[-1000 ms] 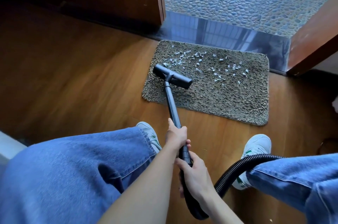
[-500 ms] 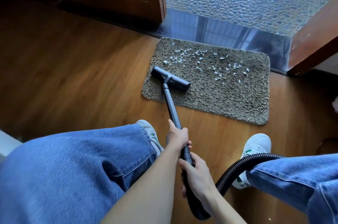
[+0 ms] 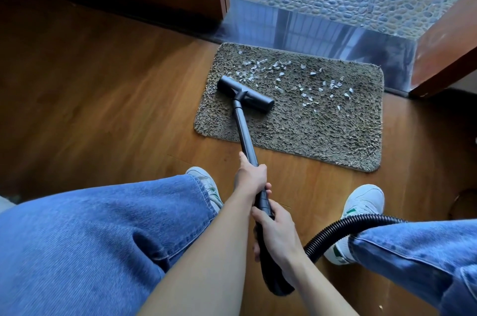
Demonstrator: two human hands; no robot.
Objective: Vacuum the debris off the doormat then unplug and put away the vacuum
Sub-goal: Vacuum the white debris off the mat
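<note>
Doormat (image 3: 322, 129): shaggy grey-brown rectangle on wood floor (image 3: 103, 109).
Debris (image 3: 304, 80): white flecks along the mat's far edge.
Vacuum head (image 3: 245, 95): black bar at the mat's left end.
Wand (image 3: 244, 132): left hand (image 3: 250, 179) wrapped round it, right hand (image 3: 277, 233) gripping nearer its hose end.

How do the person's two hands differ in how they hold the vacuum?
The left hand grips the slim wand further forward, nearer the doormat; the right hand grips the thicker handle end, by the hose, closer to the body. Both curl fully round what they hold.
</note>
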